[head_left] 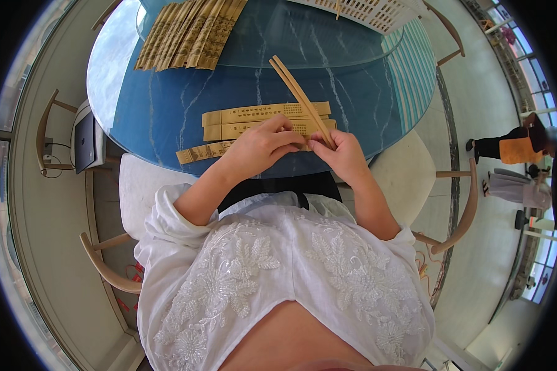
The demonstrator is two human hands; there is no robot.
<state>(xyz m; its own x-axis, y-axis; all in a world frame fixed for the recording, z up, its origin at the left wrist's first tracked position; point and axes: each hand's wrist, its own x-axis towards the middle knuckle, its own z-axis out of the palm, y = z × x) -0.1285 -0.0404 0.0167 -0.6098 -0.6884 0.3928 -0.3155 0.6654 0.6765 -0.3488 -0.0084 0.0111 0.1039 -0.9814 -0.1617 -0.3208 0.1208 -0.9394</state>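
Note:
A pair of pale wooden chopsticks (297,89) leans up and to the left out of my right hand (341,157). The fingers of that hand close round their lower end. My left hand (263,147) is beside it, thumb and fingers pinched together close to the right fingertips; what they hold, if anything, is hidden. Beneath my hands lie tan printed paper chopstick sleeves: a far sleeve (241,115), a middle sleeve (220,132) and a near, slanted sleeve (198,153). My left hand covers part of them.
A row of patterned tan sleeves (192,34) lies at the far left of the blue marbled table (167,117). A white slotted basket (377,12) stands at the back right, with a stick showing in it. A laptop (85,142) rests on a chair at left. People (517,148) are off to the right.

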